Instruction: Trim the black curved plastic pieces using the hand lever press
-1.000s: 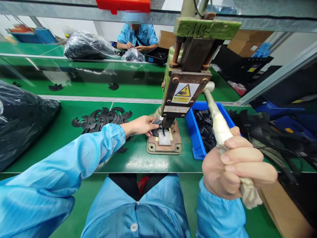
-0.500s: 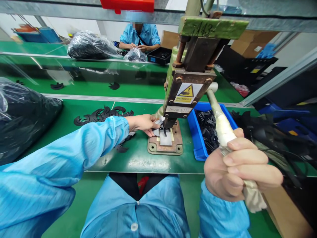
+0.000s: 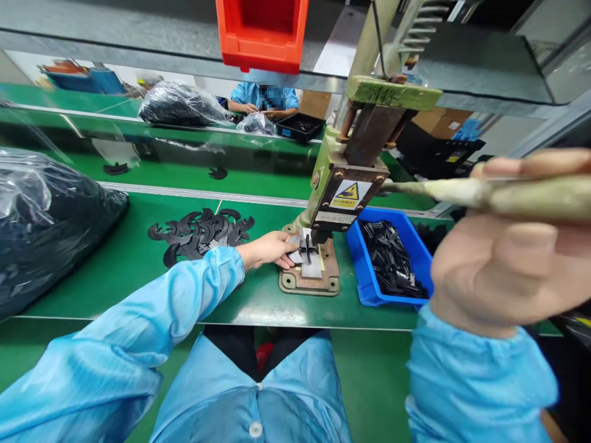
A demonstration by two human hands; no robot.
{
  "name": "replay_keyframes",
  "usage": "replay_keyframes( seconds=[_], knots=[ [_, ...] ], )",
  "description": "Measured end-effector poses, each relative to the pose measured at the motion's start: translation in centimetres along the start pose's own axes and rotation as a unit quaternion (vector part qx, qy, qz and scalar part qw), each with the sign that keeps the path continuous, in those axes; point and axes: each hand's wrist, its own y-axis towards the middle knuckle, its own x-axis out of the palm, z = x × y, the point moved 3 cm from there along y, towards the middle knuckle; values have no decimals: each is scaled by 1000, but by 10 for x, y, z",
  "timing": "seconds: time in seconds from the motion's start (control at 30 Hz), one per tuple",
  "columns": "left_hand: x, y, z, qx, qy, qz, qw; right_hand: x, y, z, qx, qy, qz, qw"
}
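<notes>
currently the left hand (image 3: 270,249) is reaching across the green bench (image 3: 115,277) to the hand press (image 3: 351,178), with its fingers (image 3: 287,258) lying close together at the left edge of the small black part (image 3: 305,249). this part is sitting on the pale die block (image 3: 313,266) directly beneath the ram, above the rusted base plate (image 3: 307,284). the fingertips are touching the part; whether they are pinching it or only pressing against it cannot be told.

the right hand (image 3: 503,271) is appearing large and blurred near the camera. it is wrapping fully around the lever handle (image 3: 530,195) – fingers are curling over the top and the palm is closing from below. the handle is running roughly level from the hand leftward to the side of the press.

just right of the base plate, a blue bin (image 3: 367,280) is holding loose black pieces. a pile of flat black curved parts (image 3: 201,231) is lying on the bench left of the press, behind the left forearm. a large black bag (image 3: 46,227) is resting at the far left. a red bin (image 3: 261,31) is hanging from the overhead rail – beyond it, a co-worker (image 3: 265,98) in a blue coat is sitting at the far bench.
</notes>
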Motion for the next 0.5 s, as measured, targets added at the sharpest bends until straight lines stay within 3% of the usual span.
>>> replay_keyframes(
  seconds=[0.1,0.17,0.2,0.23,0.3,0.4,0.5],
  knots=[
    [-10,-32,-1,28,-11,-2,1000,3,-2,3,48,-83,2,995],
    [-21,-57,-8,42,-25,-3,999,2,-40,7,92,-161,35,982],
    [-25,-70,-14,54,-38,-8,998,4,-68,11,142,-174,17,974],
    [-29,-83,-20,66,-53,-14,996,8,-98,15,209,-170,-30,963],
    [-30,-107,-35,88,-91,-30,991,24,-164,20,354,-109,-198,908],
    [-23,-122,-63,71,-152,-72,983,49,-238,18,370,-49,-318,872],
    [-27,-112,-92,32,-182,-141,973,69,-285,32,343,-45,-356,868]
  ],
)
